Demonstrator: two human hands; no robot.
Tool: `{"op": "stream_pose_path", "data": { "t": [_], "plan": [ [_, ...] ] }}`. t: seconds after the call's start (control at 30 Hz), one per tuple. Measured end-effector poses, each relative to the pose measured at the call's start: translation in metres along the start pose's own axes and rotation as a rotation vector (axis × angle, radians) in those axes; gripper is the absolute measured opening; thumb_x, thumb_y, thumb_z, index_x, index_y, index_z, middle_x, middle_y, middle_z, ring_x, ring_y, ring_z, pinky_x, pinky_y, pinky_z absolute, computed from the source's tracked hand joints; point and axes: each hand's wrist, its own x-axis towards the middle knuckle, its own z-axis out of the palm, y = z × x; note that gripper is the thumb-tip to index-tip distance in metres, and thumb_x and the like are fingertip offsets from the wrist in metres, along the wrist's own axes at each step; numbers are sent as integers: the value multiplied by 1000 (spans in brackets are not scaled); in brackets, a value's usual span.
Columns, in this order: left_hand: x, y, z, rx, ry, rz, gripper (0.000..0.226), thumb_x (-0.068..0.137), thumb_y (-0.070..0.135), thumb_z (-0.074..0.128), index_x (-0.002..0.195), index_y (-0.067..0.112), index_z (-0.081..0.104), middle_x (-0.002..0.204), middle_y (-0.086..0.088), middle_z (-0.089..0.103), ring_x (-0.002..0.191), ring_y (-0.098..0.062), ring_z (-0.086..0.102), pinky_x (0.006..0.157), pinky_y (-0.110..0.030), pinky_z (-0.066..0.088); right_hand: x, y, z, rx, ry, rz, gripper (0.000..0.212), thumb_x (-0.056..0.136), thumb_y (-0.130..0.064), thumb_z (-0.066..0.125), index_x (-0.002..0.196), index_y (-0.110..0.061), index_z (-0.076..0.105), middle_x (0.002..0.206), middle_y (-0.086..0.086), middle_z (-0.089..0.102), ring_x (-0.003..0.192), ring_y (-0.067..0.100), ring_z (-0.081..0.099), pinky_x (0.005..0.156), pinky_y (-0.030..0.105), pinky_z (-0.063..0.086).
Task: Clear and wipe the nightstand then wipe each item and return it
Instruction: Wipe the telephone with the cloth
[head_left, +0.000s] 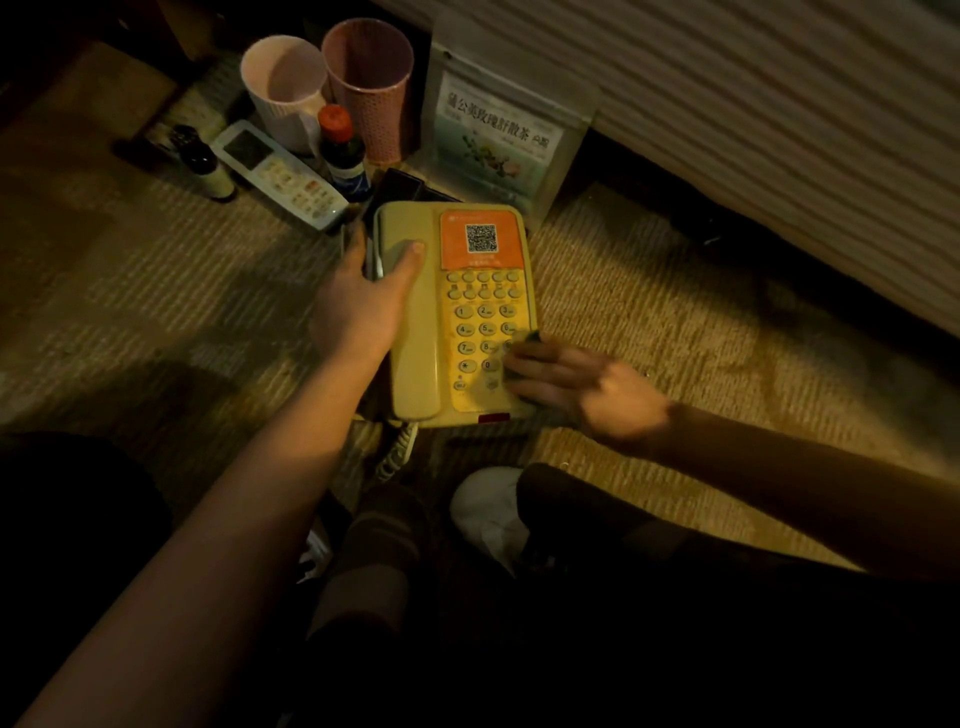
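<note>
The telephone (457, 312) on the carpet (156, 291) is gripped by the left hand (363, 296) while a dark cloth (530, 338) is pinched against its keypad by the right hand (582, 387).

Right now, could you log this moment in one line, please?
left hand grips handset | right hand wipes keypad with cloth | phone on carpet

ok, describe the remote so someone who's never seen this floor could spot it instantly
Start at the beige telephone on the carpet, then look to its upper-left corner, in front of the white mug. The remote control lies flat there between two small bottles: it is the only long white slab, with a dark screen above rows of small buttons.
</note>
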Motion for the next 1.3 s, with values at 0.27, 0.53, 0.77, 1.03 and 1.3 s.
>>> {"op": "stream_pose_path", "data": {
  "t": [0.27,0.53,0.77,1.03,1.3],
  "plan": [
    [-2,5,0,25,8,-8,76,81,70,50,146,44,21,141,5,49,125,-23,50,104,-48,39,99,43,-20,97,124,660,46,92,-17,54,137,-21,47,149,3,38,137,22,33,112,40,30],
    [-3,1,-1,26,-31,4,85,70,80,44,143,52,12,142,0,47,124,-28,50,103,-54,38,-20,-43,28,345,123,338,37,93,-22,45,124,-12,60,139,7,49,135,19,38,114,30,27],
    [-2,5,-4,23,-42,-22,86,69,82,42,142,55,6,143,1,46,125,-30,48,104,-55,37,21,11,4,428,204,425,37,90,-10,45,124,-9,59,138,10,50,130,18,43,109,30,36],
    [-2,9,-3,78,-38,-18,75,86,69,42,146,50,1,150,-1,37,130,-32,42,106,-50,33,84,51,-7,749,447,916,39,94,-1,48,127,-20,56,132,4,55,124,18,49,105,33,41],
    [2,5,2,165,-28,-16,73,86,73,32,143,53,-6,152,-8,32,131,-38,40,106,-58,30,6,-49,33,1035,565,972,34,92,-1,53,117,-24,56,117,-7,62,112,1,57,92,19,48]
  ]
}}
